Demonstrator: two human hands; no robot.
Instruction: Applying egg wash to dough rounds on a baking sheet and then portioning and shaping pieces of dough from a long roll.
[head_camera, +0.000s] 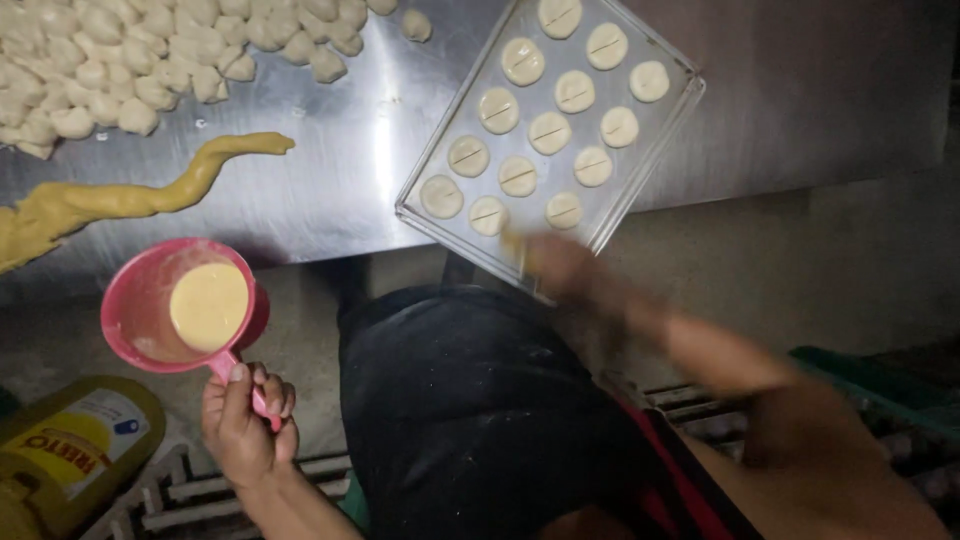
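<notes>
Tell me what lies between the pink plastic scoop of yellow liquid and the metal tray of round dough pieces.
Head view: between the pink plastic scoop and the metal tray there is only bare steel tabletop.

Left hand (245, 425): bare, no glove, no ring or watch visible; forearm uncovered to the frame edge. Right hand (560, 265): motion-blurred, bare as far as can be told; forearm uncovered, no sleeve in sight. Torso: black garment (470, 400), dull fabric with faint pale dusting. Red strip (670, 470) with dark edging runs down its right side.
</notes>
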